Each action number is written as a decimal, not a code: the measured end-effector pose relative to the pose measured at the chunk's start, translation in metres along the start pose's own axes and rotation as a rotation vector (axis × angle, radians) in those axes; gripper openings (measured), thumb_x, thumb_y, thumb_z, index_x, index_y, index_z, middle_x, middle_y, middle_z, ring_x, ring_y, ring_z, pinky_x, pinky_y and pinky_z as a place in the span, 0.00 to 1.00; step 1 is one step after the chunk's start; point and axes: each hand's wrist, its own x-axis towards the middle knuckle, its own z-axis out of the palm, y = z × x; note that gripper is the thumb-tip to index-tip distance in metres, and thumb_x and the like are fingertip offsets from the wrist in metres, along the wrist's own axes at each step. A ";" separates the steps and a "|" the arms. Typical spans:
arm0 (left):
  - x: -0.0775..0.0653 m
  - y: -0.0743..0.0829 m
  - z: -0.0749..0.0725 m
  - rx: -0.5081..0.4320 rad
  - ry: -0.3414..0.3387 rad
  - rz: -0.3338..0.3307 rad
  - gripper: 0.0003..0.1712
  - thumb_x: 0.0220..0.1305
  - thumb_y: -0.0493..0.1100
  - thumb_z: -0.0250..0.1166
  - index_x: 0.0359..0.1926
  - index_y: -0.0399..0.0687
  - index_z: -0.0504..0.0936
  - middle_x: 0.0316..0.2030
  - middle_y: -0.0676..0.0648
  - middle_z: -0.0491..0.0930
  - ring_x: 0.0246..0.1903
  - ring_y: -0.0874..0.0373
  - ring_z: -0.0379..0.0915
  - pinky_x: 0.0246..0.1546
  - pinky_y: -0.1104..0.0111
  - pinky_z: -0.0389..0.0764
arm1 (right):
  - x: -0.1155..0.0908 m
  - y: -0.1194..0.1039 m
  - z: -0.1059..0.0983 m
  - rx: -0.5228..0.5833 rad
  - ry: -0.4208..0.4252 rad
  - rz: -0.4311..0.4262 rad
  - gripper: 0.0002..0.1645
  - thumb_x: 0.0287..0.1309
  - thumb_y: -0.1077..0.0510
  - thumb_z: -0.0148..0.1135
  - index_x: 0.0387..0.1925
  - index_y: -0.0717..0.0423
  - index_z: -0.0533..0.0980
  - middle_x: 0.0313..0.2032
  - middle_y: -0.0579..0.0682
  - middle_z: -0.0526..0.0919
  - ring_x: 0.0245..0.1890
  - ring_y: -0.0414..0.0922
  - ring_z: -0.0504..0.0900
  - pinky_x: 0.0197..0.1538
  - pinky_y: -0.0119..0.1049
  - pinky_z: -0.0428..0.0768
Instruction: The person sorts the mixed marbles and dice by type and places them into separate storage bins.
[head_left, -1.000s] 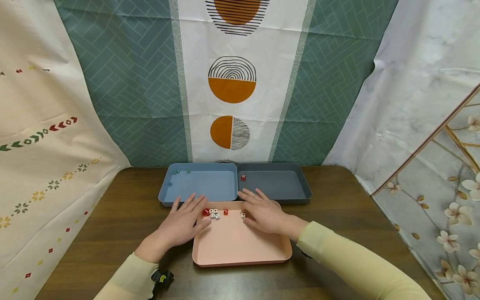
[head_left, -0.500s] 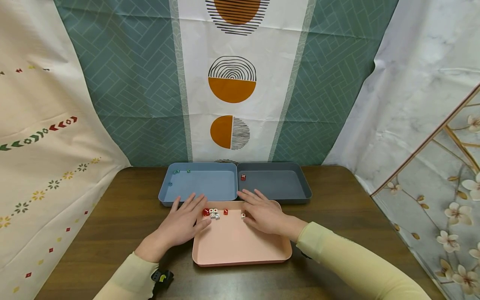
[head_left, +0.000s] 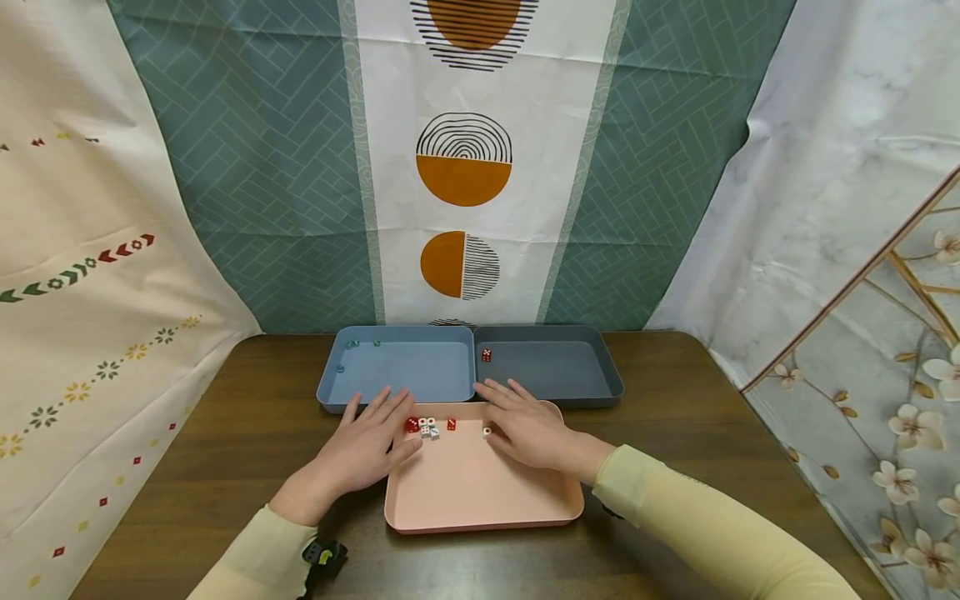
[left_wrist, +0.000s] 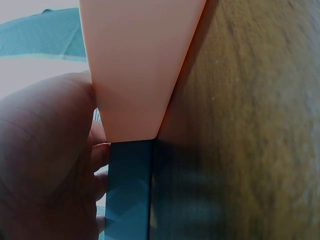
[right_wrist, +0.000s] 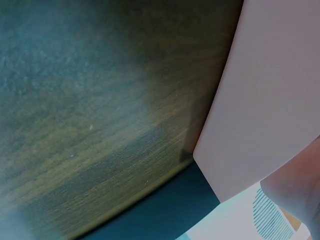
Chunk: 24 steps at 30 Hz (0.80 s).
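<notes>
A shallow pink tray [head_left: 483, 500] lies in front of the person. Over its left rim rests the left hand [head_left: 365, 450], fingers spread and straight, thumb beside a cluster of several white dice [head_left: 425, 432]. Partly tucked by that hand is a red die [head_left: 412, 425]; another red die [head_left: 452, 425] sits a little to the right. The right hand [head_left: 525, 427] lies relaxed across the tray's far right part, fingertips over the far rim. A white die [head_left: 487, 432] shows at its fingers, partly covered. In the left wrist view the left hand [left_wrist: 45, 160] touches the pink tray's side [left_wrist: 135, 75].
Behind the pink tray stand a blue tray [head_left: 408, 371] holding several small green dice [head_left: 355, 343] and a dark grey tray [head_left: 551, 367] with red dice [head_left: 487, 355]. All are on a brown wooden table [head_left: 675, 417], with a patterned curtain [head_left: 300, 208] behind.
</notes>
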 end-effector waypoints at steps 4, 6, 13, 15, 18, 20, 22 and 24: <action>0.000 -0.001 0.001 0.000 0.002 0.001 0.45 0.84 0.64 0.59 0.86 0.42 0.63 0.85 0.39 0.59 0.85 0.35 0.47 0.79 0.28 0.40 | -0.001 0.000 -0.001 0.012 0.007 0.001 0.06 0.77 0.54 0.70 0.44 0.50 0.81 0.83 0.57 0.66 0.85 0.56 0.59 0.85 0.58 0.54; 0.000 -0.001 0.001 -0.005 0.002 -0.002 0.45 0.84 0.64 0.59 0.86 0.42 0.63 0.85 0.39 0.59 0.85 0.35 0.47 0.80 0.28 0.40 | -0.002 0.000 -0.002 0.018 0.006 0.004 0.06 0.77 0.54 0.70 0.44 0.50 0.81 0.83 0.57 0.66 0.85 0.56 0.58 0.85 0.58 0.53; 0.000 -0.001 0.002 -0.012 0.010 0.001 0.45 0.83 0.64 0.60 0.86 0.42 0.63 0.85 0.39 0.60 0.85 0.35 0.47 0.80 0.29 0.39 | -0.005 0.002 -0.006 0.033 0.006 0.024 0.05 0.78 0.53 0.69 0.43 0.48 0.81 0.83 0.54 0.65 0.86 0.54 0.56 0.86 0.57 0.50; 0.000 -0.001 0.003 -0.011 0.012 0.002 0.45 0.83 0.64 0.60 0.86 0.42 0.63 0.85 0.38 0.60 0.85 0.35 0.47 0.80 0.28 0.40 | -0.005 0.003 -0.007 0.037 0.010 0.025 0.06 0.78 0.53 0.69 0.42 0.48 0.80 0.83 0.54 0.66 0.86 0.54 0.56 0.86 0.58 0.50; 0.000 -0.001 0.003 -0.008 0.012 0.002 0.45 0.83 0.64 0.60 0.86 0.42 0.63 0.85 0.38 0.60 0.85 0.35 0.47 0.80 0.28 0.40 | -0.006 0.004 -0.010 0.039 0.015 0.026 0.08 0.79 0.53 0.69 0.40 0.47 0.79 0.83 0.55 0.66 0.86 0.54 0.56 0.85 0.59 0.51; 0.000 -0.001 0.003 -0.007 0.014 0.003 0.45 0.83 0.64 0.59 0.86 0.42 0.64 0.85 0.38 0.60 0.85 0.35 0.47 0.79 0.28 0.40 | -0.006 0.005 -0.012 0.033 0.018 0.025 0.09 0.79 0.53 0.69 0.39 0.47 0.78 0.83 0.55 0.66 0.86 0.55 0.57 0.85 0.59 0.51; 0.000 -0.001 0.003 -0.007 0.013 0.002 0.45 0.84 0.64 0.59 0.86 0.42 0.63 0.85 0.39 0.60 0.85 0.35 0.47 0.80 0.28 0.40 | -0.006 0.007 -0.015 0.028 0.021 0.027 0.09 0.78 0.53 0.69 0.38 0.47 0.78 0.83 0.56 0.66 0.86 0.55 0.57 0.85 0.60 0.52; 0.000 -0.001 0.003 -0.005 0.016 0.006 0.45 0.84 0.64 0.59 0.86 0.42 0.64 0.85 0.38 0.60 0.85 0.35 0.48 0.79 0.28 0.41 | -0.007 0.009 -0.018 0.026 0.023 0.031 0.07 0.78 0.54 0.69 0.40 0.48 0.79 0.83 0.56 0.66 0.86 0.56 0.57 0.85 0.61 0.52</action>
